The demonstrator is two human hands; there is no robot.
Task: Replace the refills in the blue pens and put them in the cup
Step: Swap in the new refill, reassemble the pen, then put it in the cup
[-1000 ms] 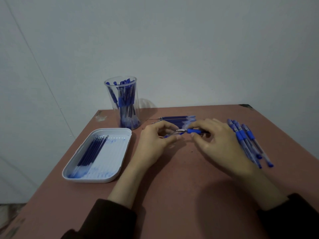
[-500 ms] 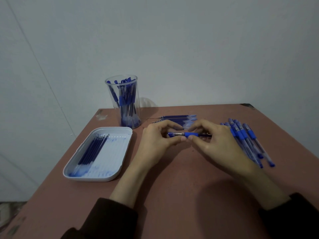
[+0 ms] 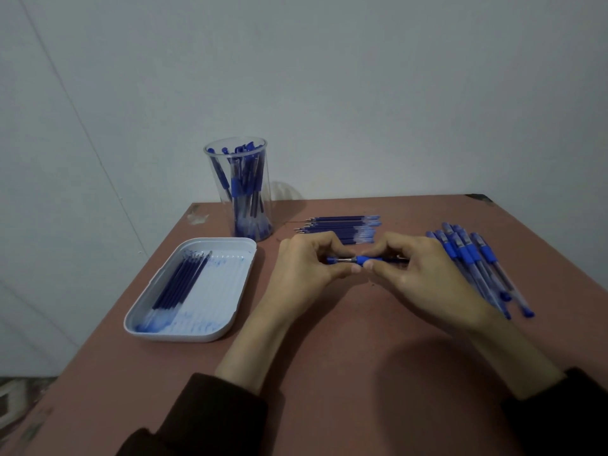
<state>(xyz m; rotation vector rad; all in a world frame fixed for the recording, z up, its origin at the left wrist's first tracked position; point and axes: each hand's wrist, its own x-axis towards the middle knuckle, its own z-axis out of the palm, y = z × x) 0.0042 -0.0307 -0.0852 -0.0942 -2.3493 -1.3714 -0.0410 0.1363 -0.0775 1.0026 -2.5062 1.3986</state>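
Both hands meet mid-table on one blue ballpoint pen [image 3: 368,260] lying sideways: left hand [image 3: 306,268] pinches the capped tip end, right hand [image 3: 418,274] grips the barrel. Clear plastic cup [image 3: 237,189] packed with pens stands behind a white stained tray [image 3: 194,287] of refills [image 3: 181,281]. Loose pens [image 3: 473,264] lie far right.
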